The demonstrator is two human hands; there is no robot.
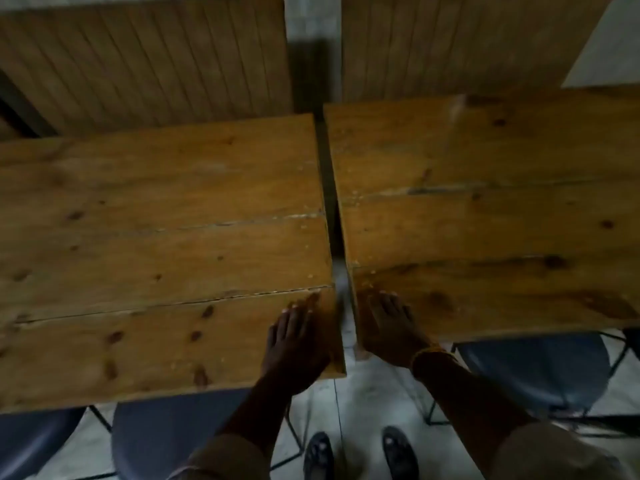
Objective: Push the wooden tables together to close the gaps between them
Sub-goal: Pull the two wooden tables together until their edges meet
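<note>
Two wooden tables stand side by side with a narrow gap between them. The left table reaches nearer to me than the right table. My left hand lies flat on the left table's near right corner, fingers apart. My right hand lies on the right table's near left corner, its thumb side at the gap edge. Neither hand holds a loose object. The gap is wider at the near end, where pale floor shows through.
Two slatted wooden benches stand beyond the tables, with a floor gap between them. Blue round chairs on black wire legs are tucked under the near edges. My feet stand on pale tiles.
</note>
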